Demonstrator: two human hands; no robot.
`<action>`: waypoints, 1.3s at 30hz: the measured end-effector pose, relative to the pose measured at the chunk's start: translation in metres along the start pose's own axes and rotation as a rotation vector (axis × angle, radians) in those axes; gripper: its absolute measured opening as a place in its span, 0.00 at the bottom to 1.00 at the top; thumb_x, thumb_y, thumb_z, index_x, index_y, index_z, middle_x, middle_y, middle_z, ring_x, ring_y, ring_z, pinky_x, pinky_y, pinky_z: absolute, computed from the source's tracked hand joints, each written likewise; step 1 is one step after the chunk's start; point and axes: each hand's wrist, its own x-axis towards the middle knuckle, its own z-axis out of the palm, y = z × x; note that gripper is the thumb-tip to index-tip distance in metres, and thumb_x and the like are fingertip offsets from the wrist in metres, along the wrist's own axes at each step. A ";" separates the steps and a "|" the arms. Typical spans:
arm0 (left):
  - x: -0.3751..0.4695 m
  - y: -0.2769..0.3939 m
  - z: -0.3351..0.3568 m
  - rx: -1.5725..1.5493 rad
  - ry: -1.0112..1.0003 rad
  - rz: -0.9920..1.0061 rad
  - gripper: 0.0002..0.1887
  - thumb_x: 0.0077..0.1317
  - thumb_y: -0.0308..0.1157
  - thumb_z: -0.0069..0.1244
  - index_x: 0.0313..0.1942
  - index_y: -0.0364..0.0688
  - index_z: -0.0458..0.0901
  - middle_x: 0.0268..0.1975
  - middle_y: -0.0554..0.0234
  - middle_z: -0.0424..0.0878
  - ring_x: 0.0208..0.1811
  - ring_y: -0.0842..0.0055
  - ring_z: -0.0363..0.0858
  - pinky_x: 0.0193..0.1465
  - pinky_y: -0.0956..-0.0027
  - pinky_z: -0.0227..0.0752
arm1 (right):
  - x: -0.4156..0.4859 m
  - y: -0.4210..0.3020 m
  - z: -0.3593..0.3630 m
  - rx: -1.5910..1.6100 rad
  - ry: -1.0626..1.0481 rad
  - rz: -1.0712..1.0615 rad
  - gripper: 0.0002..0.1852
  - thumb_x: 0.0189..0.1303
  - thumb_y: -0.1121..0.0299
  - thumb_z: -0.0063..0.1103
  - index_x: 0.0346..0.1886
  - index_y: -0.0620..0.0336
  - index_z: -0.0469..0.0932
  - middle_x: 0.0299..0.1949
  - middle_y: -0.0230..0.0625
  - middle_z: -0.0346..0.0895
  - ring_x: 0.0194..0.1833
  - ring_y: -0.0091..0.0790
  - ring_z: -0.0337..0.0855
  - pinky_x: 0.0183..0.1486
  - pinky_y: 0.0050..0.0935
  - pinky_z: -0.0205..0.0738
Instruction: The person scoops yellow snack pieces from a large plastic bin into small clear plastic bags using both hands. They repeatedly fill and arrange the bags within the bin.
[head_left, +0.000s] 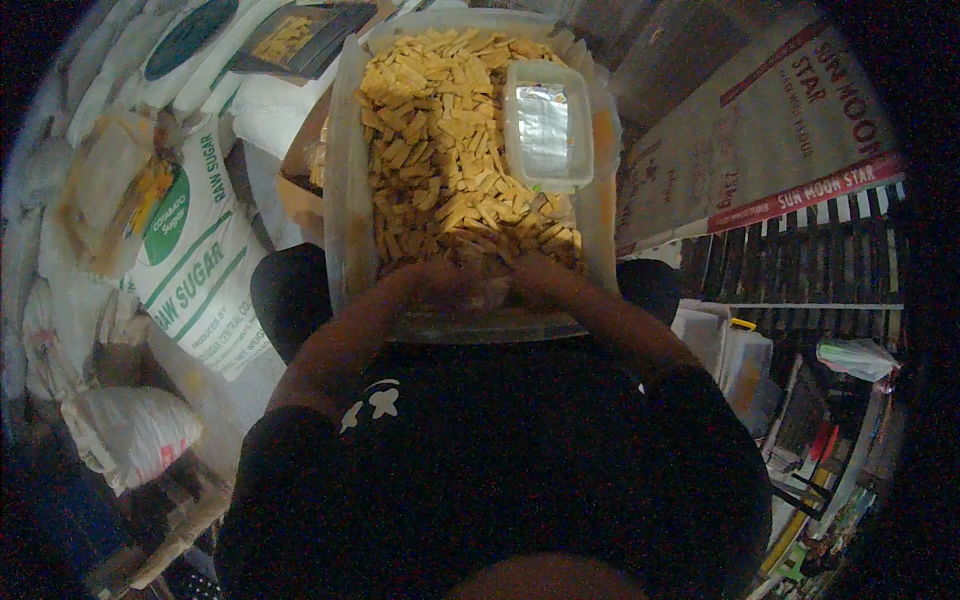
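Observation:
A large translucent plastic tub (343, 187) stands before me, lined with clear plastic and filled with short, flat, yellow-brown snack pieces (465, 127). Near its front wall my left hand (442, 277) and my right hand (529, 266) are close together, low among the pieces. A small, clear, blurred shape, perhaps a plastic bag, lies between them. Shadow and blur hide my fingers, so their grip is unclear. On the pieces at the tub's right side rests a small clear rectangular plastic container (585, 120) with a shiny silvery surface inside.
Printed white sugar sacks (195, 262) lie at left, with a knotted plastic bag (135, 435) below them. A cardboard box (300, 202) touches the tub's left side. Large printed flour sacking (750, 135) spreads at upper right, above a dark slatted rack (802, 262) and plastic containers (742, 367).

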 end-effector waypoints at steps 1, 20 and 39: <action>-0.002 0.001 -0.007 -0.038 0.049 -0.027 0.20 0.73 0.40 0.50 0.62 0.44 0.80 0.51 0.50 0.88 0.51 0.54 0.88 0.56 0.51 0.82 | 0.006 0.003 -0.004 0.205 -0.061 0.029 0.32 0.74 0.47 0.56 0.77 0.47 0.69 0.68 0.62 0.73 0.69 0.57 0.75 0.69 0.56 0.70; -0.007 -0.078 -0.047 -0.316 1.219 -0.476 0.30 0.76 0.57 0.44 0.65 0.44 0.77 0.56 0.54 0.86 0.54 0.56 0.85 0.57 0.50 0.79 | 0.079 -0.034 -0.037 -0.027 0.852 0.305 0.13 0.63 0.70 0.63 0.48 0.63 0.76 0.44 0.53 0.77 0.46 0.59 0.80 0.49 0.54 0.76; 0.020 -0.106 -0.005 -0.361 1.047 -0.344 0.24 0.79 0.48 0.43 0.63 0.39 0.74 0.62 0.52 0.81 0.57 0.57 0.81 0.65 0.53 0.74 | 0.063 -0.029 0.011 -0.097 0.830 -0.103 0.10 0.61 0.67 0.61 0.45 0.55 0.76 0.40 0.42 0.72 0.44 0.53 0.82 0.43 0.48 0.80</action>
